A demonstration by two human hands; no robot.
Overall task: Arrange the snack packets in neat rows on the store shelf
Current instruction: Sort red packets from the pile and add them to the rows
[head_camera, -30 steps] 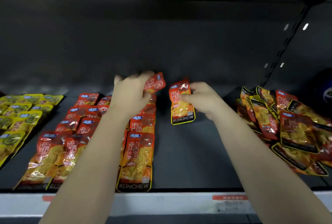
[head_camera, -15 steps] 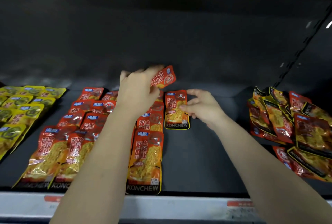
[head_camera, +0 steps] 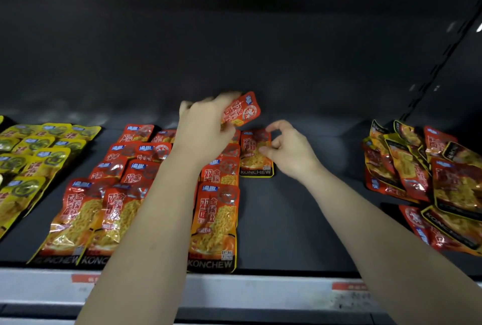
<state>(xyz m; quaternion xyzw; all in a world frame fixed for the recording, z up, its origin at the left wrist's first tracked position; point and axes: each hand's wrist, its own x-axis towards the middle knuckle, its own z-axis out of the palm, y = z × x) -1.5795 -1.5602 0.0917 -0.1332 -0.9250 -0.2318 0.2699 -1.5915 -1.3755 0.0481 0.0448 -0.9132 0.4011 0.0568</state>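
Observation:
My left hand (head_camera: 204,131) is raised at the back of the dark shelf (head_camera: 287,220) and grips a red snack packet (head_camera: 243,110), tilted in the air. Just to the right, another red packet (head_camera: 254,153) lies flat on the shelf, starting a new row beside the three red rows (head_camera: 216,220). My right hand (head_camera: 288,148) hovers at its right edge with fingers curled apart; the thumb is close to or touching it. My left forearm hides part of the red rows.
Yellow-green packets (head_camera: 31,157) lie in rows at the left. A loose heap of red and black-edged packets (head_camera: 427,178) sits at the right. The shelf's back wall (head_camera: 234,50) rises just behind the hands. A pale price rail (head_camera: 260,290) runs along the front edge.
My right hand laid its packet flat on the shelf beside the red rows and let go of it. My left hand stayed raised with its packet.

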